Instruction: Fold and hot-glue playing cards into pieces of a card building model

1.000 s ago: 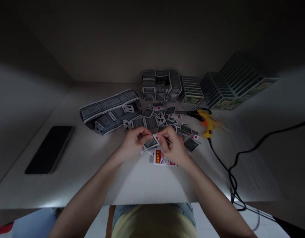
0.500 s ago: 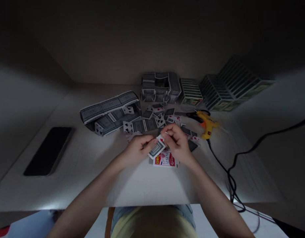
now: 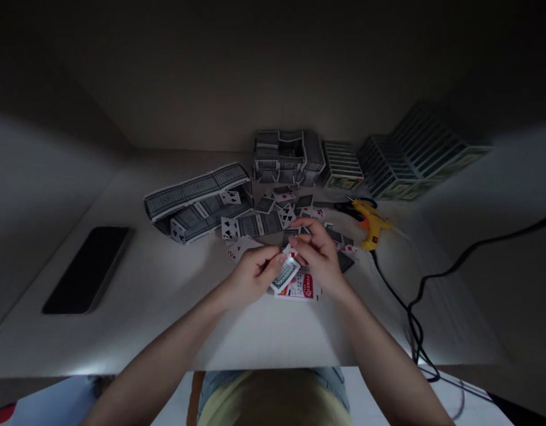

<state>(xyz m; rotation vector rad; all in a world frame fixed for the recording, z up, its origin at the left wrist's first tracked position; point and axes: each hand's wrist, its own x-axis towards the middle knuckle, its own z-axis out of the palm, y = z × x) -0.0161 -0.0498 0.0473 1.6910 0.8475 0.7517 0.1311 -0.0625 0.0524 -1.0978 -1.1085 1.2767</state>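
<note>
Between my two hands a playing card (image 3: 286, 274) is held tilted, its patterned back facing me and a white end with a red diamond turned up at the top. My left hand (image 3: 254, 271) pinches its left edge between thumb and fingers. At the upper end, my right hand (image 3: 316, 253) has thumb and index finger closed on the turned-up part; its other fingers are curled. Just below the card lies a red and white poker card (image 3: 305, 287) on the table. Left of my hands are loose face-up cards (image 3: 243, 247), and behind them a joined strip of cards (image 3: 259, 225).
A long structure of cards (image 3: 197, 192) stands at left, a boxy one (image 3: 288, 157) at the back. Stacked card racks (image 3: 400, 168) are at right. A yellow glue gun (image 3: 374, 225) with black cable (image 3: 472, 242) lies near scissors (image 3: 344, 207). A phone (image 3: 89, 270) rests left.
Both hands and the card have shifted slightly down and to the right. The card's white end has tilted, and more of the loose cards beside my left hand shows.
</note>
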